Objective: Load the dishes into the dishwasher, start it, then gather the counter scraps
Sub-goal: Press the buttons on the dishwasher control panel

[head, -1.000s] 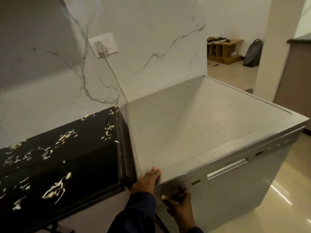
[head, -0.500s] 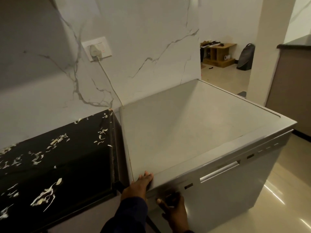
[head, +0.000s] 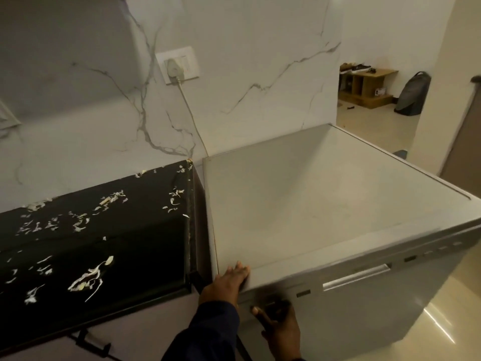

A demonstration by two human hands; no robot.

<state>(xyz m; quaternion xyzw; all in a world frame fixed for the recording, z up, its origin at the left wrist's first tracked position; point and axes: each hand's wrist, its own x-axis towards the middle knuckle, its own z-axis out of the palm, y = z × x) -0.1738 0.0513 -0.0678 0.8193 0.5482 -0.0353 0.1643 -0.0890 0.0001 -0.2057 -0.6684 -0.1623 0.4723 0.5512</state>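
Dishwasher point(head: 338, 230) stands closed beside the black bench point(head: 91, 243), whose top is strewn with pale scraps point(head: 88, 278). Left hand point(head: 226, 282) lies flat and released on its near-left top corner; right hand point(head: 281, 327) presses fingertips point(head: 256, 311) to the control strip, gripping nothing.

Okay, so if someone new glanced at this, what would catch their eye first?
Probably the pale vegetable scraps strewn over the black countertop at left. Next, the silver dishwasher at right, door closed, with the left hand flat on its top corner and the right hand at its control panel.
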